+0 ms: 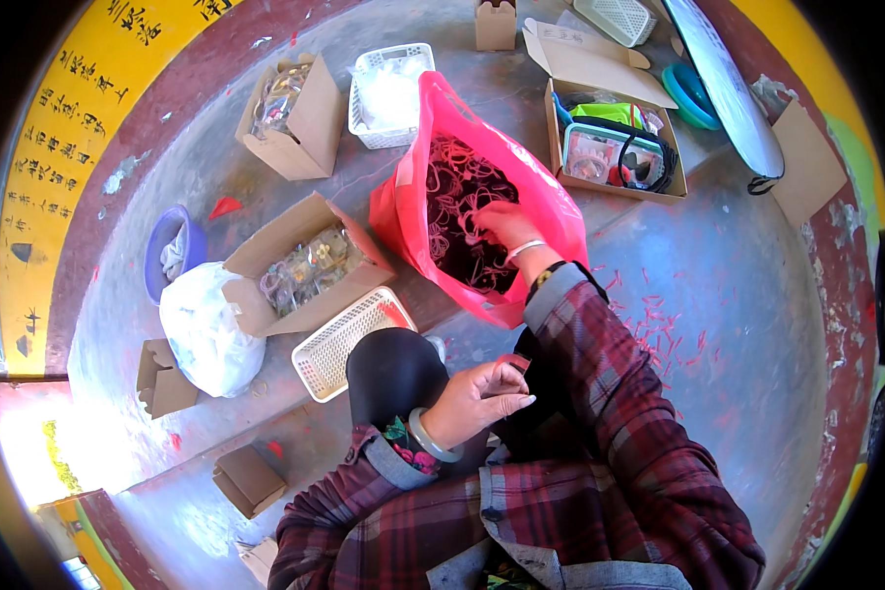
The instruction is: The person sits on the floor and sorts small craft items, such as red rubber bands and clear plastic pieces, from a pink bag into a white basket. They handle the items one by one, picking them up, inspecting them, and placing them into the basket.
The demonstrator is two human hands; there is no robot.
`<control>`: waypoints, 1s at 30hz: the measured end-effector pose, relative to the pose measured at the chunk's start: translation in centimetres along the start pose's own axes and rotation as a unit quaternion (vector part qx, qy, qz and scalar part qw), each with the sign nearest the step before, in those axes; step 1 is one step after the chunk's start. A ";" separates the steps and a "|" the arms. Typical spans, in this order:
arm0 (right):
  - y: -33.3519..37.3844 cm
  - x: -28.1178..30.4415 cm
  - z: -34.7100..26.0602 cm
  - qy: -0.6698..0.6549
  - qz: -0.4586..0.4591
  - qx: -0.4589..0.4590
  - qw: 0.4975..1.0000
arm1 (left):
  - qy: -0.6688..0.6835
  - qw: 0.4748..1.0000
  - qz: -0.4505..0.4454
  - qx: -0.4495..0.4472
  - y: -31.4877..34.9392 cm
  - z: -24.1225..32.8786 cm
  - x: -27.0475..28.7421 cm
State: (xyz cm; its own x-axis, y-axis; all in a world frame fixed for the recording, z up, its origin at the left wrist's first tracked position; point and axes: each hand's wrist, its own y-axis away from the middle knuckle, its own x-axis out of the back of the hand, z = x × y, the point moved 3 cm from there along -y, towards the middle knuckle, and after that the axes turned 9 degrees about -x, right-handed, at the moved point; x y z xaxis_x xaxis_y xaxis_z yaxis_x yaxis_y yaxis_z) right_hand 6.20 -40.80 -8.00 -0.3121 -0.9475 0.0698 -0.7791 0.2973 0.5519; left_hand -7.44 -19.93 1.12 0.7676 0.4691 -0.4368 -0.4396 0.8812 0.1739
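Observation:
A large bright pink plastic bag [551, 202] stands wide open on the floor ahead of me, filled with dark and pink looped cords [452, 197]. My right hand [509, 231] reaches into its mouth, fingers closed around some of the pink cord loops; the fingertips are partly lost among them. Over my lap, my left hand [472, 403] is curled with thumb and fingers together. A small, curved red thing [513, 364] sits at its index finger; its kind is too small to tell.
Left of the bag are an open carton [334, 275] of small wrapped items, a cream basket [315, 369], a stuffed white bag [211, 329] and a purple basin [152, 261]. Farther off stand another carton [315, 123], a white basket [393, 138] and an open box [624, 187]. Red scraps [659, 329] lie right.

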 end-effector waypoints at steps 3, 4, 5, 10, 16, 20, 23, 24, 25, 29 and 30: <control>1.2 1.4 0.0 -0.293 -0.141 -0.017 0.945 | -0.023 1.000 -0.018 0.003 -0.2 0.3 -0.3; 1.7 1.5 0.1 -0.331 -0.145 -0.042 0.931 | -0.016 1.000 -0.017 -0.001 -0.2 0.3 -0.3; 2.3 1.7 0.0 -0.348 -0.159 -0.041 0.923 | -0.009 1.000 -0.015 -0.006 -0.2 0.3 -0.3; 4.1 2.2 -0.2 -0.395 -0.217 -0.029 0.892 | -0.004 1.000 -0.006 -0.012 -0.2 0.2 -0.4; 8.0 1.7 -1.4 -0.433 -0.278 -0.012 0.857 | -0.026 0.999 0.021 -0.019 -0.3 0.3 -0.3; 13.0 1.8 -2.3 -0.432 -0.270 -0.028 0.860 | -0.034 0.996 0.055 -0.064 -0.3 0.3 0.2; 16.4 2.1 -1.5 -0.425 -0.246 -0.004 0.871 | 0.013 0.989 0.109 -0.104 0.0 0.5 0.4; 17.6 2.2 -1.3 -0.419 -0.237 0.012 0.876 | 0.020 0.987 0.116 -0.112 0.1 0.5 0.5; 18.9 2.2 -1.1 -0.413 -0.227 0.028 0.882 | 0.027 0.985 0.123 -0.120 0.2 0.5 0.5; 22.5 1.0 1.1 -0.434 -0.225 0.012 0.872 | 0.089 0.971 0.160 -0.154 0.8 0.4 -0.7; 23.3 0.7 1.4 -0.436 -0.204 0.002 0.877 | 0.102 0.969 0.166 -0.155 1.2 0.6 -1.2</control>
State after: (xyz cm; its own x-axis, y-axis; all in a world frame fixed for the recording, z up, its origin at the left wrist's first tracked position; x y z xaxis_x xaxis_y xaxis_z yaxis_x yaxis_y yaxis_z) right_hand -12.91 -34.38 3.75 -0.3024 -0.5253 -0.7953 -0.9238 -0.0439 0.3803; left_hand -8.60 -19.43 2.34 0.4666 0.6738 -0.5730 -0.7893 0.6095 0.0740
